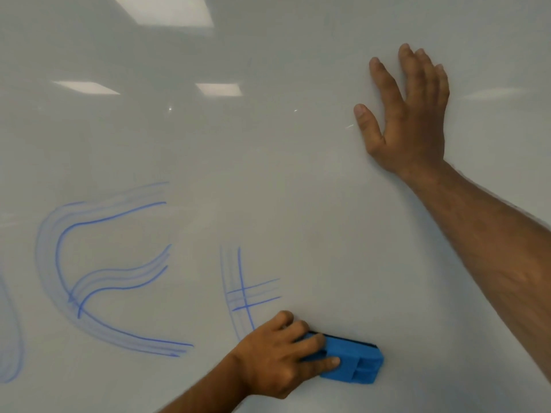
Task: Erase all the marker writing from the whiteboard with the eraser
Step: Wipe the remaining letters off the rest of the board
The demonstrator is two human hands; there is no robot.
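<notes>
Low at the near edge of the view, the left hand (277, 357) has its grip closed around a blue eraser (348, 362), fingers curled over its back and thumb side hidden beneath. The eraser lies flat against the whiteboard (268, 162), its dark felt edge touching the surface, just right of and below a small crossed blue mark (246, 296). Further left runs a larger blue curved scrawl (89, 272), smeared in pale parallel streaks, and another blue smear (12, 353) sits at the far left edge. Up at the right, the right hand (408, 114) rests open and flat on the board, fingers spread, holding nothing, well apart from the eraser. Ceiling lights (167, 10) reflect in the glossy surface.
</notes>
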